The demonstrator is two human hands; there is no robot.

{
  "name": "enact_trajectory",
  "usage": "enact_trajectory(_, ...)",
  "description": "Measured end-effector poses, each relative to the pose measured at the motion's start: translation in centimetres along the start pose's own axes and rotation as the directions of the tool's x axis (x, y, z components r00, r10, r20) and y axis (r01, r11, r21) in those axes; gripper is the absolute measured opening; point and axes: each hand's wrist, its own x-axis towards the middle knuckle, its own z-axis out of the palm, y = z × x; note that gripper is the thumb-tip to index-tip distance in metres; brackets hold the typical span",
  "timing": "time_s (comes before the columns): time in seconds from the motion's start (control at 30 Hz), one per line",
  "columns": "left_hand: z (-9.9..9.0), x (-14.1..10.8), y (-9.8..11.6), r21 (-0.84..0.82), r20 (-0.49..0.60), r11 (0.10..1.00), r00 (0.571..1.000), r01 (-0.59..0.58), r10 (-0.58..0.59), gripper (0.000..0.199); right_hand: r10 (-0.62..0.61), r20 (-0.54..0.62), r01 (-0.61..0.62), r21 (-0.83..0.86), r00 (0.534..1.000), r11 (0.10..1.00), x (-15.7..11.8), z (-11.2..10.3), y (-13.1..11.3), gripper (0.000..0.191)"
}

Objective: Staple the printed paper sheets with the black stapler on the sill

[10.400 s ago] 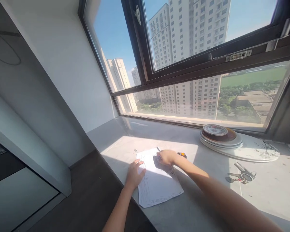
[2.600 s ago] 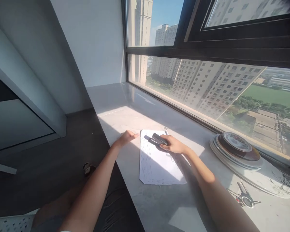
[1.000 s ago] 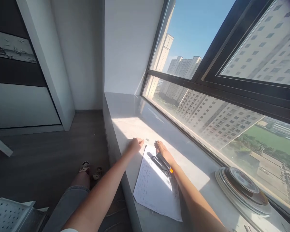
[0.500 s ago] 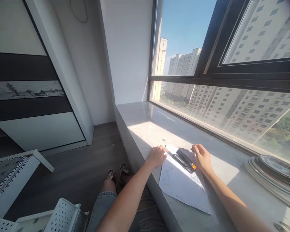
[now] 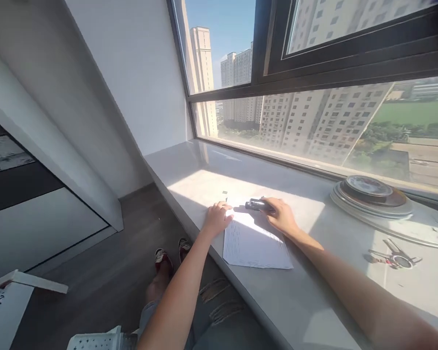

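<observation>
White sheets of paper with writing (image 5: 255, 248) lie on the pale windowsill, partly in sunlight. At their upper left corner is my left hand (image 5: 218, 218), its fingers closed on the paper's edge. My right hand (image 5: 280, 215) is wrapped round a black stapler (image 5: 254, 204) near the paper's top edge; the stapler points left, towards my left hand. My right palm hides the stapler's rear part. A small staple strip (image 5: 225, 192) lies on the sill beyond my left hand.
Stacked plates (image 5: 372, 199) stand on the sill at the right, by the window. Nearer me are metal scissors or a similar tool (image 5: 397, 258). A white perforated basket (image 5: 95, 341) is on the floor side, lower left.
My right hand has taken hold of the stapler, which lay on the paper, and lifted it off. The paper has turned a little. The view has swung to the right.
</observation>
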Motion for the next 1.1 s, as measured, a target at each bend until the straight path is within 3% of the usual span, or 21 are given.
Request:
enact_trajectory(0.07, 0.0, 0.5, -0.1, 0.006, 0.007, 1.000, 1.000, 0.001, -0.001, 0.034, 0.091, -0.175, -0.088, 0.022, 0.980, 0.996, 0.4, -1.7, 1.9, 0.035)
enact_trajectory(0.17, -0.1, 0.8, -0.1, 0.017, 0.026, 1.000, 1.000, 0.014, -0.014, 0.032, 0.208, -0.282, -0.220, -0.010, 0.937, 0.976, 0.5, -3.9, 4.1, 0.035)
enact_trajectory(0.27, -0.1, 0.8, 0.0, 0.016, 0.019, 0.999, 0.999, 0.031, -0.031, 0.030, 0.263, -0.265, -0.291, -0.074, 0.928, 0.954, 0.4, -4.7, 4.9, 0.034)
enact_trajectory(0.43, 0.1, 0.7, -0.1, -0.003, -0.005, 0.999, 0.999, 0.038, -0.038, 0.028, 0.199, -0.147, -0.233, -0.271, 0.969, 0.934, 0.6, -4.3, 4.1, 0.022)
enact_trajectory(0.73, 0.3, 0.8, -0.6, 0.007, -0.023, 1.000, 1.000, 0.014, -0.014, 0.027, 0.159, -0.036, -0.163, -0.225, 0.987, 0.961, 1.1, -4.1, 4.6, 0.020)
enact_trajectory(0.97, 0.3, 1.0, -0.4, 0.009, -0.038, 1.000, 0.999, 0.025, -0.024, 0.025, 0.173, -0.133, -0.192, -0.146, 0.976, 0.971, 1.2, -4.1, 3.9, 0.052)
enact_trajectory(1.1, 0.3, 1.1, -0.4, 0.025, -0.035, 0.999, 0.999, 0.036, -0.036, 0.027, 0.247, -0.192, -0.271, -0.114, 0.950, 0.956, 1.2, -4.1, 4.0, 0.059)
